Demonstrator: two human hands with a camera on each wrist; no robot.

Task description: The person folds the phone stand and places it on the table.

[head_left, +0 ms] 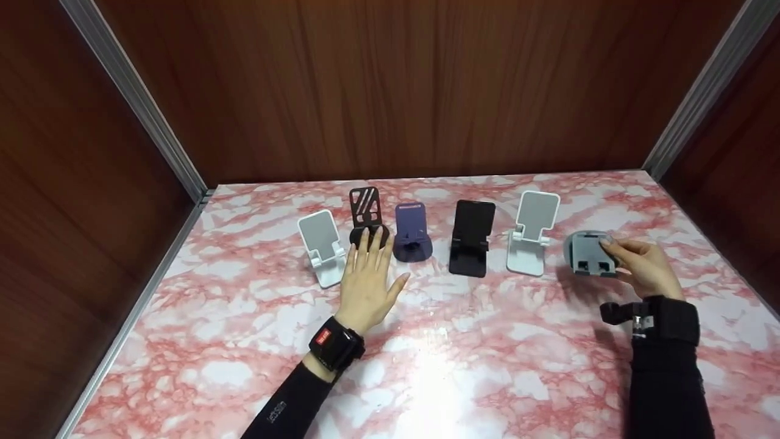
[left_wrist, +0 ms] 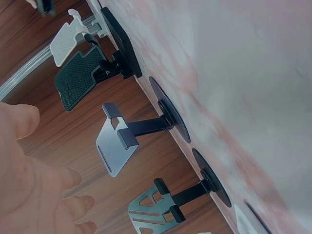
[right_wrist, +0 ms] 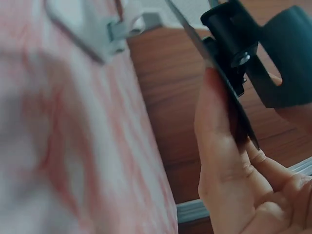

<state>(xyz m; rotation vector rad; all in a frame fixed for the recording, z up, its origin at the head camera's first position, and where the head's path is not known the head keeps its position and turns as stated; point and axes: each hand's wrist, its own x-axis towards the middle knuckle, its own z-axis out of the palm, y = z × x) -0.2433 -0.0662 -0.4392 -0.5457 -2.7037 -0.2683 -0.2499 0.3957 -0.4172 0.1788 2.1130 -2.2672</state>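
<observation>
In the head view my right hand (head_left: pixel 646 265) grips a grey phone stand (head_left: pixel 590 251) at the right end of a row of phone stands. The right wrist view shows its thin round base (right_wrist: pixel 229 92) between the fingers, held off the table. My left hand (head_left: pixel 368 283) has its fingers straight and spread and holds nothing. From the head, its fingertips overlap the base of a black slotted phone stand (head_left: pixel 365 207); the left wrist view shows the hand apart from that stand (left_wrist: pixel 155 207). Beside it stands a purple phone stand (head_left: pixel 411 221).
A white phone stand with a grey pad (head_left: pixel 320 235) stands at the row's left end. A black phone stand (head_left: pixel 474 222) and another white one (head_left: pixel 536 213) stand between the purple stand and my right hand. Wooden panels (head_left: pixel 426 91) enclose the marbled table (head_left: pixel 244 341).
</observation>
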